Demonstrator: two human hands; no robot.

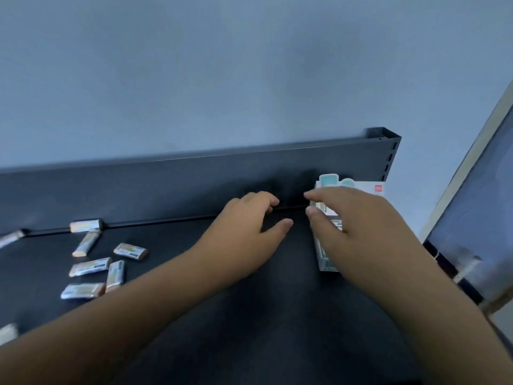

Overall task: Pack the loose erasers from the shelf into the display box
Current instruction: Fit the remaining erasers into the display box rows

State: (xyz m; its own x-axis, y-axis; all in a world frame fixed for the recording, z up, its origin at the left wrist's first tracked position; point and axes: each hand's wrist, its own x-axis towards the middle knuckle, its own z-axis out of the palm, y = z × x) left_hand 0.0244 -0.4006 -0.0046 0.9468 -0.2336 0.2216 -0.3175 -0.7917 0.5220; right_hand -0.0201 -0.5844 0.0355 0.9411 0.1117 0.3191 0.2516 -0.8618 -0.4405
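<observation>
While the right hand (352, 218), unclenched, covers the display box (370, 188), left hand (249, 220) lies empty.

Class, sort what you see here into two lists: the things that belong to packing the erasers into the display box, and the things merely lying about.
Belongs to the job:
loose erasers
display box
shelf
left hand
right hand, over the box

Not part of it:
blue wall
back panel of the shelf
framed panel at the right edge
</observation>
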